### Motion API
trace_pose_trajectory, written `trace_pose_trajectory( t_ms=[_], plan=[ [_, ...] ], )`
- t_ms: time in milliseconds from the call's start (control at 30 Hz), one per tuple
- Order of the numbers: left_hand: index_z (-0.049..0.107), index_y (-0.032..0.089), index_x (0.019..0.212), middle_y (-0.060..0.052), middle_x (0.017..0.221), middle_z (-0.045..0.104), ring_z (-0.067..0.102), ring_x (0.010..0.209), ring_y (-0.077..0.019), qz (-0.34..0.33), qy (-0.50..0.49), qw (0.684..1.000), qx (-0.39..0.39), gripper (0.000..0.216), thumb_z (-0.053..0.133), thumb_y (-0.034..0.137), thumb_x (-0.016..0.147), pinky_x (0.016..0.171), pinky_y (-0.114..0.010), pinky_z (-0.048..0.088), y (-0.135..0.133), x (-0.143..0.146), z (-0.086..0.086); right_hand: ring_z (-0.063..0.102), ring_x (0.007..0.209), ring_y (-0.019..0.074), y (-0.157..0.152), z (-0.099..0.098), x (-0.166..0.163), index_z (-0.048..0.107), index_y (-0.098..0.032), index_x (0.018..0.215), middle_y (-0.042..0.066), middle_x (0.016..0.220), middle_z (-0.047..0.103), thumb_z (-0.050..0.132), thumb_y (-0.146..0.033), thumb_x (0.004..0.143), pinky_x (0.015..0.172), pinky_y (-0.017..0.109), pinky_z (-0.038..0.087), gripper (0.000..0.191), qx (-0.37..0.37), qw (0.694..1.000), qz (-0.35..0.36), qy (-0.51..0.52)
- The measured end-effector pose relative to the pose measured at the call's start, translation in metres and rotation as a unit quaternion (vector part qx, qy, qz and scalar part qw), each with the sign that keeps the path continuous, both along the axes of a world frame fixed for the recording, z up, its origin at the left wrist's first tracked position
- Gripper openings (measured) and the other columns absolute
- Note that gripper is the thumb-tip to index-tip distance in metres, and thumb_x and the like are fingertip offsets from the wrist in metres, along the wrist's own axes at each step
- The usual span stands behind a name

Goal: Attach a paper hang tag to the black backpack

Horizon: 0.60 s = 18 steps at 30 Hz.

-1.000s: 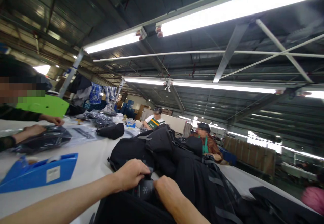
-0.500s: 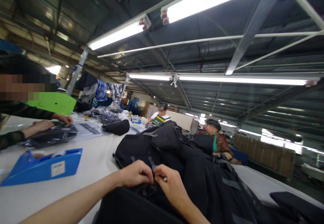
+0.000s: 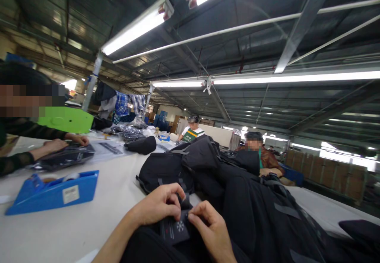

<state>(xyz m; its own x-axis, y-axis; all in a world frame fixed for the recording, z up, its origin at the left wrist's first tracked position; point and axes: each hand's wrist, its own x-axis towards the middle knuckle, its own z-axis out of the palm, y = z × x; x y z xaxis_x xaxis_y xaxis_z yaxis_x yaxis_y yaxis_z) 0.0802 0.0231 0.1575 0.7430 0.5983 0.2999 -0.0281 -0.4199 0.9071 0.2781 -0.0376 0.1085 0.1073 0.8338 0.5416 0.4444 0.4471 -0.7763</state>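
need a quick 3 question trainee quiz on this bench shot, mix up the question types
1. True or false: both hands pinch the dark tag with a snowflake mark.
2. Multiple choice: the blue tape dispenser lies A) on the black bags, B) on the white table to the left of the hands, C) in a co-worker's hands.
3. Fill in: the co-worker's hands at far left rest on a dark item in a clear ____.

Key
1. True: the left hand and right hand both grip the tag at its top edge.
2. B: it sits on the table, apart from the black bags.
3. Bag, a plastic bag.
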Motion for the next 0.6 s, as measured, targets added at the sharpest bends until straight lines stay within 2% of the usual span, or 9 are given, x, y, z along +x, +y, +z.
trace_pose_trajectory(
  t_ms=[67, 133, 267, 400, 600],
  plan=[
    [0.062, 0.015, 0.079, 0.001, 0.064, 0.066, 0.058, 0.060, -0.0129, 0.000, 0.025, 1.000, 0.013, 0.020, 0.060, 0.024, 0.061, 0.062, -0.022, 0.043, -0.001, 0.003, 0.002, 0.060, 0.067, 0.0188, 0.001, -0.004, 0.002, 0.063, -0.022, 0.070, 0.000, 0.068, 0.064, 0.067, -0.037, 0.080, 0.067, 0.028, 0.045, 0.018, 0.013, 1.000, -0.010, -0.015],
    [0.064, 0.014, 0.072, 0.001, 0.061, 0.063, 0.055, 0.057, -0.0123, 0.005, 0.046, 0.998, 0.029, 0.016, 0.058, 0.027, 0.063, 0.059, -0.021, 0.042, -0.001, 0.006, 0.002, 0.062, 0.069, 0.0198, 0.001, -0.010, 0.004, 0.064, -0.022, 0.071, 0.000, 0.070, 0.066, 0.069, -0.039, 0.079, 0.069, 0.028, 0.046, 0.019, 0.017, 1.000, -0.019, 0.004],
    [0.065, 0.015, 0.068, 0.002, 0.058, 0.058, 0.049, 0.055, -0.0109, 0.014, 0.083, 0.994, 0.074, 0.015, 0.058, 0.028, 0.065, 0.054, -0.020, 0.036, 0.000, 0.009, 0.003, 0.061, 0.067, 0.0202, -0.002, -0.019, 0.005, 0.063, -0.021, 0.071, 0.001, 0.069, 0.066, 0.071, -0.045, 0.078, 0.067, 0.028, 0.048, 0.026, 0.015, 0.999, -0.010, 0.048],
    [0.067, 0.015, 0.067, 0.003, 0.061, 0.057, 0.048, 0.061, -0.0111, 0.020, 0.101, 0.987, 0.127, 0.015, 0.058, 0.027, 0.068, 0.057, -0.020, 0.033, -0.004, 0.008, 0.006, 0.059, 0.063, 0.0180, -0.005, -0.022, 0.004, 0.066, -0.020, 0.076, 0.001, 0.068, 0.065, 0.072, -0.044, 0.081, 0.062, 0.026, 0.047, 0.025, 0.006, 0.998, 0.015, 0.053],
    [0.066, 0.015, 0.067, 0.004, 0.064, 0.058, 0.050, 0.064, -0.0106, 0.018, 0.119, 0.976, 0.183, 0.013, 0.056, 0.022, 0.070, 0.060, -0.020, 0.034, -0.012, 0.008, 0.011, 0.065, 0.070, 0.0193, -0.007, -0.027, 0.007, 0.066, -0.020, 0.078, 0.003, 0.075, 0.070, 0.070, -0.038, 0.084, 0.068, 0.026, 0.051, 0.020, 0.034, 0.998, 0.039, 0.025]
  ],
)
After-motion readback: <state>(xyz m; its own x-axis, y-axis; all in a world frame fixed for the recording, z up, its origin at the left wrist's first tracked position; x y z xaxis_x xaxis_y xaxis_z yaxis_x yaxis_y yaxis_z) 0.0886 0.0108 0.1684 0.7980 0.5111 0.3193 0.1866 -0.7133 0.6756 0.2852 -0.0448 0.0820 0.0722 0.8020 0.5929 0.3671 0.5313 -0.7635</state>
